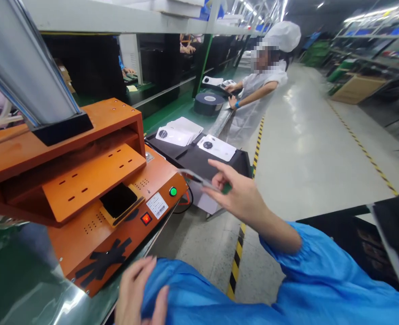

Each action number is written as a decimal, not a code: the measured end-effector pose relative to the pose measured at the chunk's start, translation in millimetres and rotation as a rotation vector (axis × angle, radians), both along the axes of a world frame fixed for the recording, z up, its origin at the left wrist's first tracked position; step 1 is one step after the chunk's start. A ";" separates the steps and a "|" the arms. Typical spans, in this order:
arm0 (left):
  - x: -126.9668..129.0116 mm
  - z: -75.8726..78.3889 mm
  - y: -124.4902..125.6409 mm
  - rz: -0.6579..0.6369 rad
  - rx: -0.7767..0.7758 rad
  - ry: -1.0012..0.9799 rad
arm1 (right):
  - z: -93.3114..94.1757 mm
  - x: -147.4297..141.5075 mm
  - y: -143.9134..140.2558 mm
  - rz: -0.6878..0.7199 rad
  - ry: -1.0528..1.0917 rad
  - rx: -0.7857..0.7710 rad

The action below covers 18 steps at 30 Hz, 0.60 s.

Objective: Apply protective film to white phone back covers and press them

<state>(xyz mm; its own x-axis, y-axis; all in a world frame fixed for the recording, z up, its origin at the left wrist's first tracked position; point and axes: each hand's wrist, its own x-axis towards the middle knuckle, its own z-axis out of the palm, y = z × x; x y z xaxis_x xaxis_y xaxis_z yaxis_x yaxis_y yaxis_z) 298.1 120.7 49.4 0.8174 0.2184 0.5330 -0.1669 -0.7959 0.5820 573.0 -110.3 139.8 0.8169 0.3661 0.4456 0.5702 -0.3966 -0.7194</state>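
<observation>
The right hand [240,196] pinches a thin flat panel [195,178] in the air beside the orange press [94,180]. The left hand [140,293], fingers loosely curled, rests on the blue sleeve [199,289]. I judge the panel must next be laid flat into the black nest [118,201].

A thin, flat, greyish panel [195,178] is held nearly edge-on, tilted slightly; it is poised beside the orange press [94,198].
</observation>
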 end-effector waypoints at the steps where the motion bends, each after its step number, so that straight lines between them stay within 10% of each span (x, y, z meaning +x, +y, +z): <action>1: 14.4 7.0 -13.0 -0.082 -0.149 0.049 | 5.2 -21.3 0.9 0.060 0.074 0.003; 7: 66.7 29.2 -47.2 -0.136 -1.139 0.215 | 4.1 -78.3 13.9 0.421 0.653 -0.056; 18: 53.1 28.9 -37.1 0.099 -1.348 0.212 | -33.9 -69.1 32.5 0.549 0.973 0.194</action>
